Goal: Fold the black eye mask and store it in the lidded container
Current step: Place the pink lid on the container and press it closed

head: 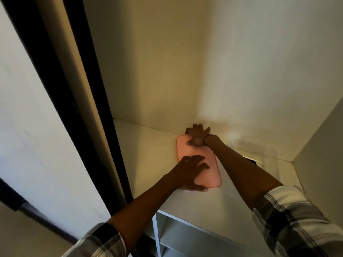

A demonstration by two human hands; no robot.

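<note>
A flat pink lid (pixel 187 154) with rounded corners lies on the white shelf top (pixel 148 154), near the back corner. My left hand (pixel 193 175) rests on its near end, fingers spread over the top and thumb at the near edge. My right hand (pixel 197 135) covers its far end, fingers reaching over the far edge toward the wall. To the right, behind my right forearm, stands a clear container (pixel 269 158). A small dark thing (pixel 252 161) shows inside it; I cannot tell whether it is the black eye mask.
White walls close the shelf at the back and on the right (pixel 319 145). A dark door frame (pixel 79 108) runs down the left side. Below the shelf's front edge are open white compartments (pixel 176 234).
</note>
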